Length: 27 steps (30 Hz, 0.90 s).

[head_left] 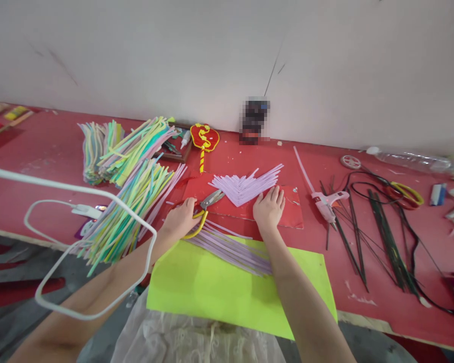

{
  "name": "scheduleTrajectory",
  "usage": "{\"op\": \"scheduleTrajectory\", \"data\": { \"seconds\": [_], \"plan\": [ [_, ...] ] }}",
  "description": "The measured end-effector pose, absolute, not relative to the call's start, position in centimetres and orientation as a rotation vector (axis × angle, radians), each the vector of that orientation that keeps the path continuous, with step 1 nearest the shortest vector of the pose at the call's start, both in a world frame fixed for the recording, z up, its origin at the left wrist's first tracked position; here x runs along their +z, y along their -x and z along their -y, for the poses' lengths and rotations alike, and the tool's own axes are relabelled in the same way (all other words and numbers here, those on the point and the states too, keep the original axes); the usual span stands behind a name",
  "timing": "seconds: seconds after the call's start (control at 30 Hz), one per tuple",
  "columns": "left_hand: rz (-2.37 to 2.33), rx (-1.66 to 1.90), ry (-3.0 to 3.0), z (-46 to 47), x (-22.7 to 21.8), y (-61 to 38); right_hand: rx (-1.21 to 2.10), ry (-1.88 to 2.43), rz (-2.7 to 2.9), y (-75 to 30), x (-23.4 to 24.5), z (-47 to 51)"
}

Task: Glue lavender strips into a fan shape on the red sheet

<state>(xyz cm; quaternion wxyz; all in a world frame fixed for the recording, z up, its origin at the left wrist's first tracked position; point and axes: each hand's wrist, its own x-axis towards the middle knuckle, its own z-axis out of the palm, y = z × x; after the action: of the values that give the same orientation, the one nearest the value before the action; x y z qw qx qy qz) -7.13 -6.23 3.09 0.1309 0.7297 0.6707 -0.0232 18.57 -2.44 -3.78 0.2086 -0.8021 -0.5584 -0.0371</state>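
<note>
My left hand is closed around the yellow handles of a pair of scissors, whose metal blades point toward a fan of lilac pipe cleaners. The fan lies in a V shape on a red sheet. My right hand rests flat on that sheet, fingers spread, touching the fan's right lower edge. A loose bundle of lilac pipe cleaners lies between my forearms, partly on a lime-green sheet.
Piles of pastel pipe cleaners fill the left of the red table. A white cable loops across the left. A pink glue gun, dark wires, yellow-handled scissors and a plastic bottle lie right. A red-yellow ornament sits near the wall.
</note>
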Motion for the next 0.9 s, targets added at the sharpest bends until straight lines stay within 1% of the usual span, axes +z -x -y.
{"op": "scheduleTrajectory", "data": {
  "seconds": [0.33,0.9],
  "plan": [
    [-1.915,-0.024,-1.977,5.3,3.4,6.8,-0.133,2.222,1.552,-18.8,-4.3,2.4],
    [-1.880,0.017,-2.162,4.0,3.0,6.4,-0.108,2.214,1.540,-18.7,-4.0,2.4]
  ]
}}
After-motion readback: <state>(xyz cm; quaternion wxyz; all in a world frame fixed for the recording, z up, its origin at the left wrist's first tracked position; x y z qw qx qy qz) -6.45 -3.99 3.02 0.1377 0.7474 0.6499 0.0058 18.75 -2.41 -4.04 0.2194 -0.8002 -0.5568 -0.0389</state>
